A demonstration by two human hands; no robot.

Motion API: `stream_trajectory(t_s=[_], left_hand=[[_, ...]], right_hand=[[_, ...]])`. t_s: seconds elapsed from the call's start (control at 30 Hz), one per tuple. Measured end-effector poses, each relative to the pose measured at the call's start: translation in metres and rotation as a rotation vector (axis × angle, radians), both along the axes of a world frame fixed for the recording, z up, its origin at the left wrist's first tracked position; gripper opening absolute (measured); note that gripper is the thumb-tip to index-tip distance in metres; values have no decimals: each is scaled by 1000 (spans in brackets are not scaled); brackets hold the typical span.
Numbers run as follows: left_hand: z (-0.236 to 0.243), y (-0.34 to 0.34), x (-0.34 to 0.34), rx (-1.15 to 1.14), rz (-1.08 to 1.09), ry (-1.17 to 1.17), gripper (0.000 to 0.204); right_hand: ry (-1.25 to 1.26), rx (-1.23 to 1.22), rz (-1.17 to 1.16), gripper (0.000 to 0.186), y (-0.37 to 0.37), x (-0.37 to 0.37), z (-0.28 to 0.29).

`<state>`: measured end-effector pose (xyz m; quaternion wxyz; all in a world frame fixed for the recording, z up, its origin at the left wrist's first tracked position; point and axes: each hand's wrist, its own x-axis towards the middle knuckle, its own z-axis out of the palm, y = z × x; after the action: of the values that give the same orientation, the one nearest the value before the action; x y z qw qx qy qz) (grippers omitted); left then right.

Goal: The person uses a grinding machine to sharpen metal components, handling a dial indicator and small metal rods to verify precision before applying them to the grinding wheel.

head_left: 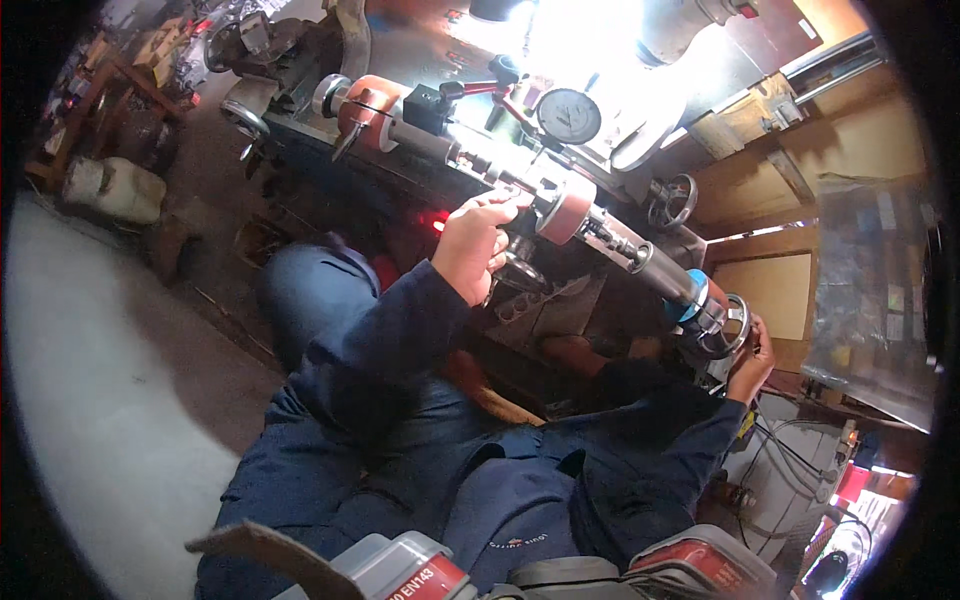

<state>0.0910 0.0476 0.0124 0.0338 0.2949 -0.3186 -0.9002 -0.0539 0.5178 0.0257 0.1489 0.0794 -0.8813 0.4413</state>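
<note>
My left hand (474, 243) is closed, its thumb and fingertips pinched together at the middle of a long bench machine. What lies between the fingertips is too small to make out; they are right beside a bright metal shaft (483, 166). Just to the right of them sits a reddish-brown round collar (567, 209). Over at the machine's right end, my right hand (754, 364) grips the rim of a metal handwheel (739, 322), next to a blue ring (684, 303). A round dial gauge (569, 116) stands behind the shaft.
An orange-red holder (372, 110) carries the machine's left end. A smaller handwheel (673, 201) sits behind on the right, near a wooden panel (760, 290). Glaring lamp light washes out the back. A white jerrycan (115, 190) stands at far left; cables (785, 445) hang at lower right.
</note>
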Motion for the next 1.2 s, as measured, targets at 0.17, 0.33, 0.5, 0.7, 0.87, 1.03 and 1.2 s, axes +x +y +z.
stream_trajectory(t_s=[0.17,0.33,0.5,0.7,0.87,1.03,1.2], left_hand=[[0,1,-1,-18,13,-4,25],[-7,0,-3,18,45,8,18],[-2,3,-5,24,58,20,18],[-6,2,-4,18,94,5,20],[-8,1,-3,15,81,5,21],[-7,5,-4,10,93,6,21],[-2,6,-3,-13,54,-7,21]], right_hand=[[-61,-54,44,27,8,-29,-15],[-482,-587,161,27,-3,-28,-13],[-359,46,380,35,38,-25,-41],[-266,452,277,20,34,20,-11],[-374,265,228,22,48,33,12],[-228,-17,53,26,34,11,10],[-260,-64,57,27,6,-29,6]])
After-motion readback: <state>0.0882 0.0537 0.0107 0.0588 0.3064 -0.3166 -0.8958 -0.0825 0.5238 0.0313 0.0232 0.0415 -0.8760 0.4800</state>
